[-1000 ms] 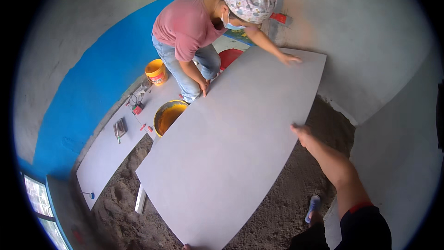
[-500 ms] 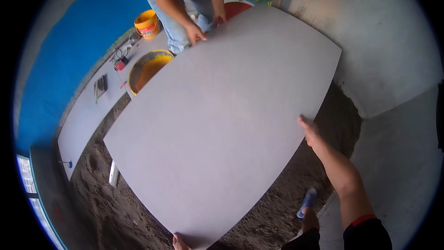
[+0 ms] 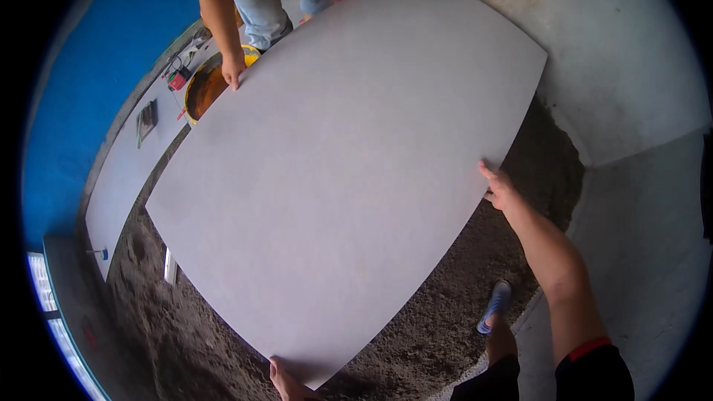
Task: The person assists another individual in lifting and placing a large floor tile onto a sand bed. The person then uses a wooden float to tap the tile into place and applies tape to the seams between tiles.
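"Holding that big grey slab (image 3: 342,163) two-handed, I see?"

"Yes. The right hand (image 3: 502,187) is clamped on its right edge, thumb on top; the left hand (image 3: 286,382) grips it by the near corner, its fingers hidden underneath."

"And where exactly is it?"

"Above the rough dark sand (image 3: 438,304), between the pale wall (image 3: 631,67) on the right and the yellow bucket (image 3: 251,54) at the far left. A co-worker's hands (image 3: 233,67) touch its far edge, set well apart."
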Demonstrator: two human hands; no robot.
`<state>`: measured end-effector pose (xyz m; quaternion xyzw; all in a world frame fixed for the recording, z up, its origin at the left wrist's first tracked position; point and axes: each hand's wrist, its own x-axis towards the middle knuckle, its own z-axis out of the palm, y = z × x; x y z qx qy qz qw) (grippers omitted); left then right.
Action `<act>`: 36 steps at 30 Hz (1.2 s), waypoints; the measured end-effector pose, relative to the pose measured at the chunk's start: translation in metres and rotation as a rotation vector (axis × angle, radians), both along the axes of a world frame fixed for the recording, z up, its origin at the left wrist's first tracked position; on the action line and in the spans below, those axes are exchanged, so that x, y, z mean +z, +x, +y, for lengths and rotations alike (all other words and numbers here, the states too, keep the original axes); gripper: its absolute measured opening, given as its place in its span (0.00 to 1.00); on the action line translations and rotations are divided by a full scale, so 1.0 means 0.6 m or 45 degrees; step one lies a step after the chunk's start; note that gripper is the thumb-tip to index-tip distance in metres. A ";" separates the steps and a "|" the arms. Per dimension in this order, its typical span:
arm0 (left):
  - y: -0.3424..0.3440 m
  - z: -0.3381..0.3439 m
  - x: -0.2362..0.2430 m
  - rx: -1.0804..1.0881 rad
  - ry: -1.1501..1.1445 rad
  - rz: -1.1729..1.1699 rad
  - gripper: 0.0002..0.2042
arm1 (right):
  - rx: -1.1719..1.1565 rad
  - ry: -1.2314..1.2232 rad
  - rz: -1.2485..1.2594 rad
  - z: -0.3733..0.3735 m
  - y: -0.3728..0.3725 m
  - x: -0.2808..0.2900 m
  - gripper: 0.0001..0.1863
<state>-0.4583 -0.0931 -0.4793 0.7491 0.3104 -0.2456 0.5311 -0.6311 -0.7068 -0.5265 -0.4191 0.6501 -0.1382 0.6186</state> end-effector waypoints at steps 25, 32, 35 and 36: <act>-0.186 0.104 -0.012 -0.389 0.259 -0.142 0.30 | -0.020 0.124 0.047 0.049 -0.136 -0.071 0.45; -0.221 0.173 -0.080 -0.409 0.294 -0.240 0.27 | -0.107 0.104 0.056 0.066 -0.188 -0.095 0.45; -0.252 0.251 -0.142 -0.446 0.238 -0.060 0.22 | -0.141 0.113 0.063 0.060 -0.212 -0.124 0.43; -0.256 0.226 -0.140 -0.378 0.237 0.025 0.22 | -0.157 0.104 0.065 0.057 -0.225 -0.126 0.44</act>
